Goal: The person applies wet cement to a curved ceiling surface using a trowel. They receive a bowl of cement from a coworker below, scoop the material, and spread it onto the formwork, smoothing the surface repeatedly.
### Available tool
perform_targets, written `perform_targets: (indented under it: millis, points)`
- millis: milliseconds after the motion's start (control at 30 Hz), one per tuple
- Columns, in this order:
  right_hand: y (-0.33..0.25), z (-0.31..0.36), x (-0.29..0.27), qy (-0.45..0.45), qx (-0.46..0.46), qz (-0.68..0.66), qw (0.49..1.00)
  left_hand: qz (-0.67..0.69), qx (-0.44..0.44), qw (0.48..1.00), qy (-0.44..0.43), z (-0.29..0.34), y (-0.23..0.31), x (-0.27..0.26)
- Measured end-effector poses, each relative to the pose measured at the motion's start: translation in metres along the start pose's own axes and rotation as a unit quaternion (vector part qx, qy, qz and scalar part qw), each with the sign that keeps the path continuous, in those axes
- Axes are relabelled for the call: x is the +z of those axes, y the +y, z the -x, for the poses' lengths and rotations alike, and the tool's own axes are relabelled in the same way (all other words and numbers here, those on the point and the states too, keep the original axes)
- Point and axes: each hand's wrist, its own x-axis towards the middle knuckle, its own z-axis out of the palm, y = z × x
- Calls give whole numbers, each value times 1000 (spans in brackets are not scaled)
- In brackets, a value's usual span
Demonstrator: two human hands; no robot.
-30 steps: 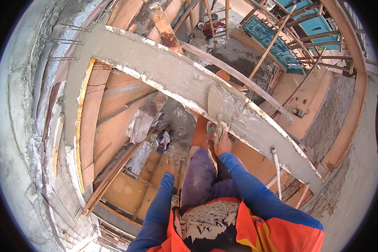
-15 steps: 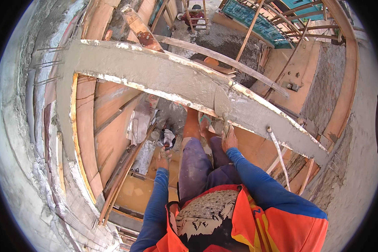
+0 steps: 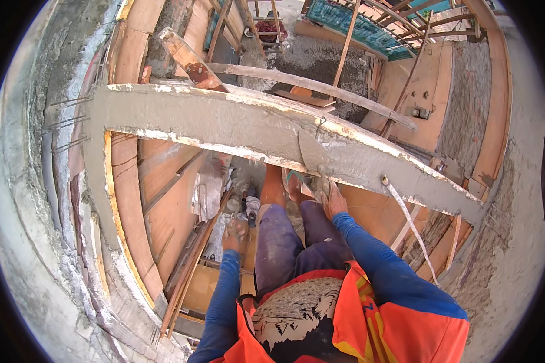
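Nearby, an orange vest [image 3: 433, 330] with yellow stripes covers the wearer's body, with 2 blue sleeves [image 3: 372, 251] reaching forward on either side of purple shorts [image 3: 278, 239].

The left hand [image 3: 234, 235] hangs low at the left, near some long timber strips [image 3: 191, 266]; I cannot tell whether its fingers hold anything. The right hand [image 3: 333, 201] is closed around the handle of a trowel [image 3: 310, 151], at the near edge of a grey concrete beam [image 3: 224, 115]. The trowel's blade lies against the beam's wet-looking face, right of the middle. Smoothing this face would probably go best with the blade's leading edge slightly raised, light even pressure and long overlapping strokes, taking care not to gouge the pale edges.

To the right, a pale, thin pole [image 3: 409, 227] leans at the beam's near edge. At the far left, steel rods [image 3: 69, 124] stick out beside the beam's end.

Farther off, beyond the beam, lie a long board [image 3: 309, 88], a wooden ladder [image 3: 277, 21] with 1 person in dark red [image 3: 266, 30] behind it, and a teal panel [image 3: 351, 30].
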Motion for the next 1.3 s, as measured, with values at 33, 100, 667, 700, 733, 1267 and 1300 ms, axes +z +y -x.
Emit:
perform_targets:
  millis: [33,100,667,700,733,1267,1300]
  points:
    - [-2,-2,1,8,-13,-9,1000,-5,-7,1000,1,1,-1,-1]
    - [-16,-7,12,24,-42,-30,998,-16,-20,1000,4,3,0,-1]
    - [-45,-16,23,-24,-108,-32,993,2,-35,999,13,17,12,8]
    - [-52,-20,31,-38,-129,-20,991,1,-28,1000,14,18,12,7]
    - [-60,-23,31,-63,-128,2,990,-1,-22,1000,12,17,13,8]
    - [-52,-13,11,-60,-178,100,977,4,-25,1000,14,28,0,3]
    - [-69,-21,19,-63,-215,124,967,-11,-14,1000,10,26,2,4]
